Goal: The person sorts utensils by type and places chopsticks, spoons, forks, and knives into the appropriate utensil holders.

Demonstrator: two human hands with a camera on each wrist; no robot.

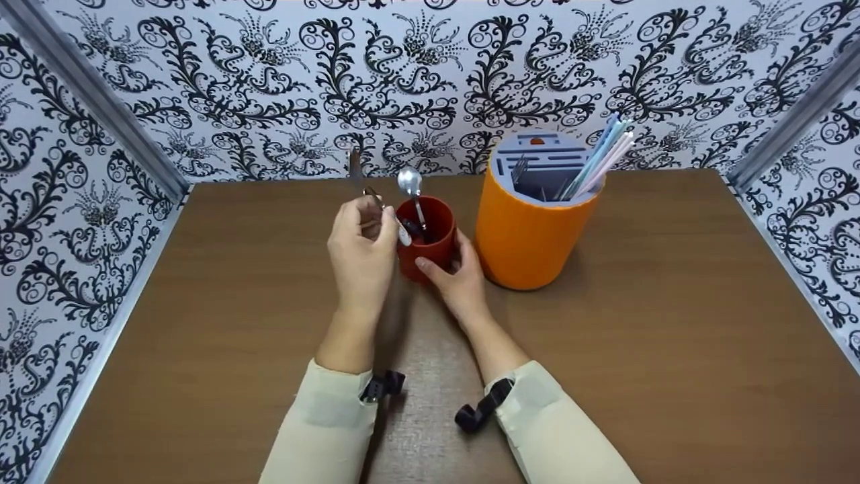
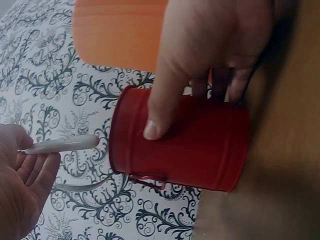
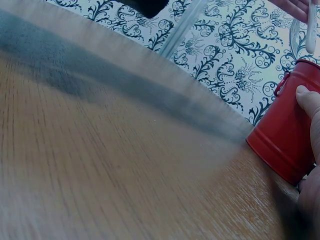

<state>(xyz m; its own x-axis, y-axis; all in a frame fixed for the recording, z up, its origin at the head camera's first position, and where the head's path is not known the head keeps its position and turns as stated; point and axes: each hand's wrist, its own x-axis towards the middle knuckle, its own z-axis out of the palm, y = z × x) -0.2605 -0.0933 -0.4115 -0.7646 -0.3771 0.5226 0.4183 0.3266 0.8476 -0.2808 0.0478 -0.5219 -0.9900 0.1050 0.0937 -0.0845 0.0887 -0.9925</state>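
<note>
My left hand pinches a knife beside and above the rim of a red metal cup. Its narrow blade points up and away; the pale handle slants down towards the cup's opening, apart from the cup in the left wrist view. My right hand grips the cup's right side, thumb across the front. The cup stands upright on the table. A metal spoon stands in it, bowl up, beside something dark that I cannot make out. A small red loop sits on the cup's side.
Right of the cup stands a tall orange utensil holder with a grey slotted top. Forks and several pastel straws stick out of it. Patterned panels enclose the brown wooden table at the back and sides.
</note>
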